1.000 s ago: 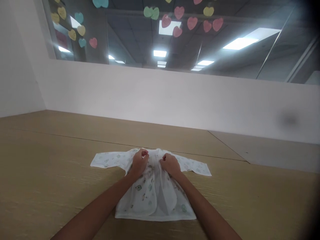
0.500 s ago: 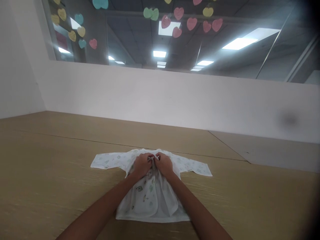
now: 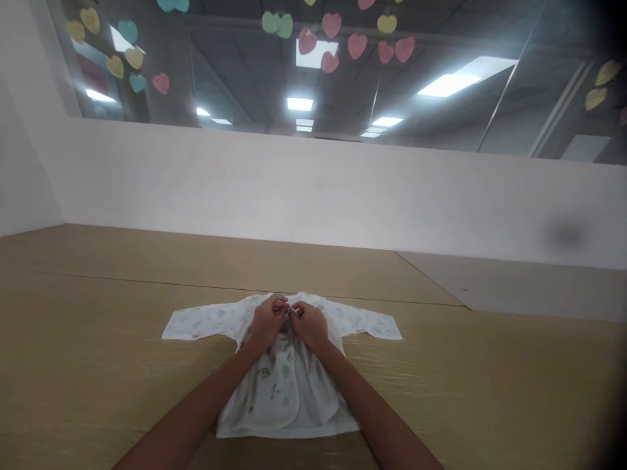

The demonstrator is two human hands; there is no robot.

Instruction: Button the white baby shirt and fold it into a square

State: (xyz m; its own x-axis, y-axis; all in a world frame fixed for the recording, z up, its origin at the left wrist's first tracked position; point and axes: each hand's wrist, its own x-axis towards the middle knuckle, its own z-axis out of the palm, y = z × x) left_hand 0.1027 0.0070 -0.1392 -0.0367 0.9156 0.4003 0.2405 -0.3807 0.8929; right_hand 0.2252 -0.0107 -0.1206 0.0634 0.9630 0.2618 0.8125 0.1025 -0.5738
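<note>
A small white baby shirt (image 3: 277, 398) with a light print lies spread on the tan surface, its sleeves stretched out to both sides. Its front is parted toward the hem, where the two rounded front edges fall apart. My left hand (image 3: 268, 321) pinches the fabric at the top of the front, just below the neckline. Close beside it, my right hand (image 3: 308, 323) pinches the other front edge, and the fingertips of both hands nearly meet. What exactly lies between the fingertips is too small to make out, though fabric bunches beneath them.
The tan tabletop (image 3: 122, 365) has a seam running across behind the shirt, and a grey section (image 3: 514, 284) adjoins at the right. Behind stands a white low wall (image 3: 235, 179), topped by a glass pane carrying several heart-shaped paper notes (image 3: 357, 46).
Both hands stay at the neckline, their fingers shifting and lifting slightly at the fabric edges. The view has turned a little to the right, so everything appears further left.
</note>
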